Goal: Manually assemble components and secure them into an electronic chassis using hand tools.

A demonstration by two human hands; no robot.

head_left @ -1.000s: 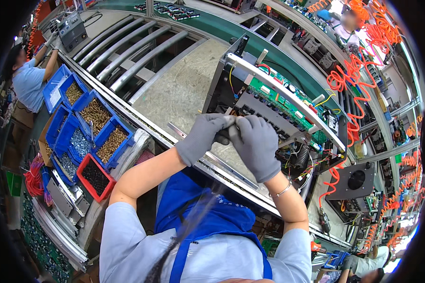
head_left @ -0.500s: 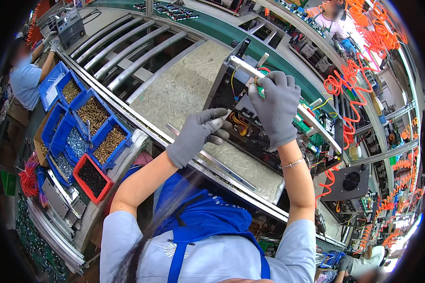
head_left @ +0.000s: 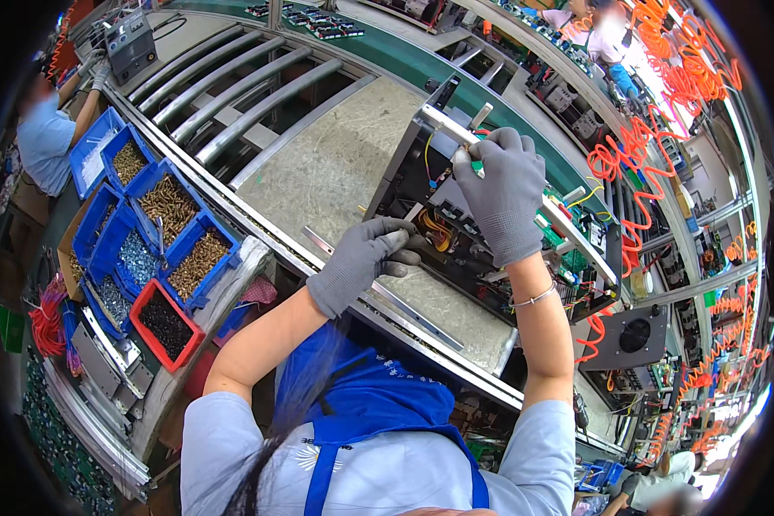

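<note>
An open black equipment chassis (head_left: 393,176) stands tilted on the work surface in front of me, with wires, green circuit boards and a pale metal rail (head_left: 576,241) along its top. My right hand (head_left: 506,198), in a grey glove, is over the rail's left part, thumb and fingers pinched together. What they hold, if anything, is hidden. At the chassis's near left side is my left hand (head_left: 361,262), also gloved, its fingers curled and drawn together. I cannot make out anything in them. A bundle of yellow wires (head_left: 439,234) shows inside the chassis between my hands.
Blue bins (head_left: 199,297) of brass and silver fasteners and a red bin (head_left: 189,354) of black screws sit at left. Metal rollers (head_left: 232,107) lie beyond. Orange coiled hoses (head_left: 611,163) hang at right. A fan panel (head_left: 632,335) stands right. Other people work nearby.
My left hand's fingers have drawn closer together, and the hand has shifted slightly. My right hand stays at the rail, with little movement.
</note>
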